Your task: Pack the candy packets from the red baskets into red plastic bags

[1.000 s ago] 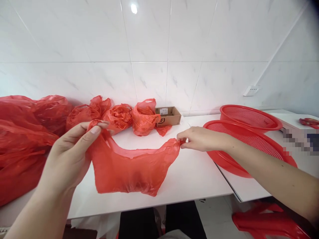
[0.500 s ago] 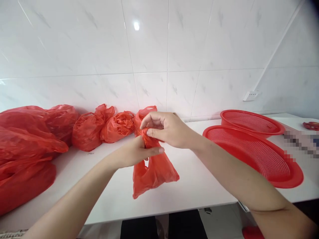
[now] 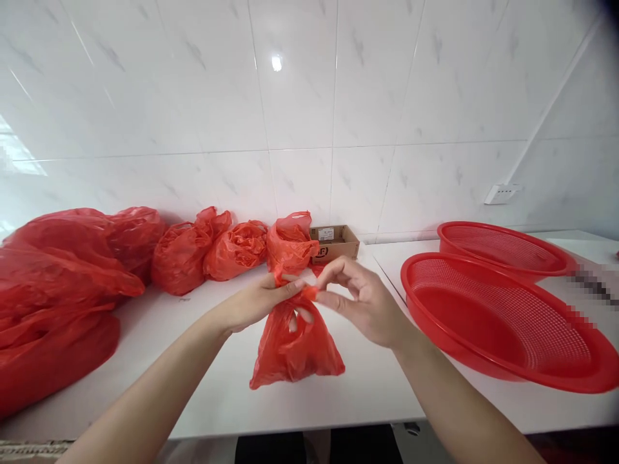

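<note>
A small red plastic bag (image 3: 294, 348) hangs above the white counter (image 3: 193, 380), its bottom resting on the surface. My left hand (image 3: 261, 299) pinches one of its handles from the left. My right hand (image 3: 360, 299) pinches the other handle end between thumb and forefinger, with the remaining fingers spread. Both handles meet at the bag's top between my hands.
Several tied red bags (image 3: 213, 248) line the tiled wall, with a big heap of red plastic (image 3: 53, 296) at the left. A small cardboard box (image 3: 336, 241) sits behind. Two red mesh baskets (image 3: 503, 316) lie on the right.
A second ago my hands held the bag's handles stretched wide apart. They came together at the middle, and now the handles are crossed at the bag's top.
</note>
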`<state>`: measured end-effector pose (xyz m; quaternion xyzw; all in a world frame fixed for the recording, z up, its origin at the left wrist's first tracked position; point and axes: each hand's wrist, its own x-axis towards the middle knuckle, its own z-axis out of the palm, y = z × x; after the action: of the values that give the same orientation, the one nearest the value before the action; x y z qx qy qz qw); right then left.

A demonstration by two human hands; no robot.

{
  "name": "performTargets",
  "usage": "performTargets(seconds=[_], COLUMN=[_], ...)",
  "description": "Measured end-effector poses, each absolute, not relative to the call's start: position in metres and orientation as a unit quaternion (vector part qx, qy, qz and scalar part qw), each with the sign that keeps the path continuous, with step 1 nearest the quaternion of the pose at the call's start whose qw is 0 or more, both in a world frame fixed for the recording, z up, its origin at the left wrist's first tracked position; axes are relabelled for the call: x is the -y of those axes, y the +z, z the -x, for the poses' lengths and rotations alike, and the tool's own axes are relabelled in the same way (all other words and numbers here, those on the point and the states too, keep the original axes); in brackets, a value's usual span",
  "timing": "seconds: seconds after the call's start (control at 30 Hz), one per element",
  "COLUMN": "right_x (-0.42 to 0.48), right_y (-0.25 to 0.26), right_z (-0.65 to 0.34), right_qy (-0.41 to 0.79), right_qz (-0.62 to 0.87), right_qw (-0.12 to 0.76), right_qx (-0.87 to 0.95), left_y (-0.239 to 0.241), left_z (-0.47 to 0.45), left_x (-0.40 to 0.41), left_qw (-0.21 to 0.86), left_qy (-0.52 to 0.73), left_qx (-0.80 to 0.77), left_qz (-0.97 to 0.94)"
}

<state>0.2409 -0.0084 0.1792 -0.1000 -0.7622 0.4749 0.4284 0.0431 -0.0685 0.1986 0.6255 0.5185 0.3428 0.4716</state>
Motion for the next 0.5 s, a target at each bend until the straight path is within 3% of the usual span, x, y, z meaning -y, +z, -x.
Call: performTargets(seconds=[0.2,0.37,0.5], right_x=[0.001,-0.018,-0.020], right_y=[0.149,0.111,0.105], right_z=[-0.219,-0.200,-0.203], right_qy=[0.513,0.564,0.630], right_qz=[0.134,0.164,0.124], right_qw=[0.424,0.351,0.285], right_qx=[0.734,0.730,0.712], left_y=[0.192,0.159,0.143], left_z=[-0.046,-0.047,-0.044], left_x=[0.072,0.064,0.061], left_qw=[0.348,0.058,-0.006], left_qy=[0.264,0.319,0.349], left_qx=[-0.546,-0.610,-0.580], left_qz=[-0.715,-0.723,-0.736])
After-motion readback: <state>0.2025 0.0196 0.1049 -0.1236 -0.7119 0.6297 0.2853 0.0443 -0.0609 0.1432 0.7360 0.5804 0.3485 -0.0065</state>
